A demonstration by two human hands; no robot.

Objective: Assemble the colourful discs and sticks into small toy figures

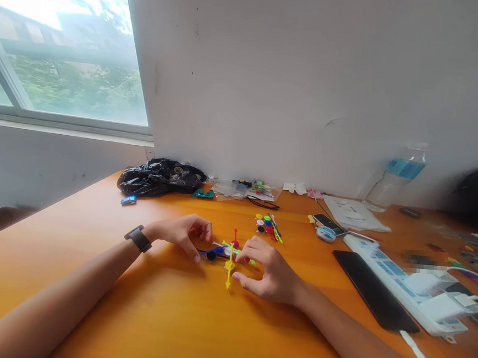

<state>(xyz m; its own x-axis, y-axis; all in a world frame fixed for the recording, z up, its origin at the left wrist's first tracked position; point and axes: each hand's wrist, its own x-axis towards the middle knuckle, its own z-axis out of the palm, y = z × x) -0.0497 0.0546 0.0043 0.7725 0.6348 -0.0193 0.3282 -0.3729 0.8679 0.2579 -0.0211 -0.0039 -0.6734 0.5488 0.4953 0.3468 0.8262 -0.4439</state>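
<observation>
A yellow plastic arrow spinner (229,266) lies nearest to me, its arrow pointing along the table. Just behind it is a small cluster of similar spinners: a blue one (218,250), a black one (211,255), a red one (235,244), and white and green ones partly overlapped. My left hand (187,234) rests to the left of the cluster, thumb and fingers apart, with nothing visible in it. On the right, my right hand (263,269) curves around the cluster's side. Its thumb and fingers are spread beside the yellow spinner, and part of the green pieces is hidden behind it.
Loose coloured discs and arrows (266,225) lie farther back. Along the wall are a black plastic bag (160,178), clear bags (238,190) and a water bottle (398,178). A black phone (373,289) and white power strip (384,270) occupy the right side.
</observation>
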